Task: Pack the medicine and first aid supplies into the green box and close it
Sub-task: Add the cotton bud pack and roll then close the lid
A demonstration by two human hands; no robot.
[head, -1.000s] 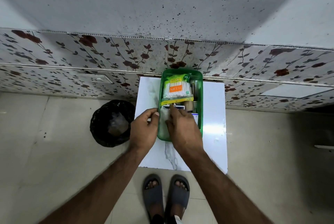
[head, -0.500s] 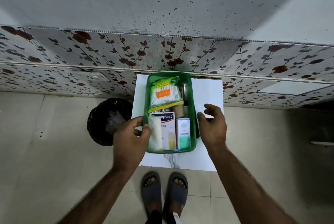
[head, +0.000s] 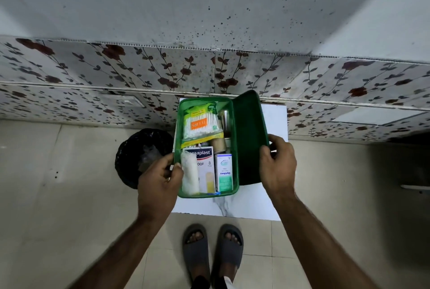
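The green box (head: 235,184) stands on a small white table (head: 274,121). Inside it lie a bag of cotton swabs (head: 200,123), a plaster box (head: 204,167), a white gauze roll (head: 189,177), a small teal medicine carton (head: 223,173) and a brown tape roll (head: 218,144). My left hand (head: 160,181) grips the box's left rim. My right hand (head: 278,163) holds the dark green lid (head: 249,137), which stands tilted on edge along the box's right side.
A black-lined bin (head: 142,153) sits on the floor left of the table. A floral-papered wall (head: 116,74) rises just behind. My feet in grey slippers (head: 211,251) stand on the tiled floor before the table.
My right hand left the box's contents, moved to the right and picked up the green lid, now raised beside the box. My left hand shifted onto the left rim.
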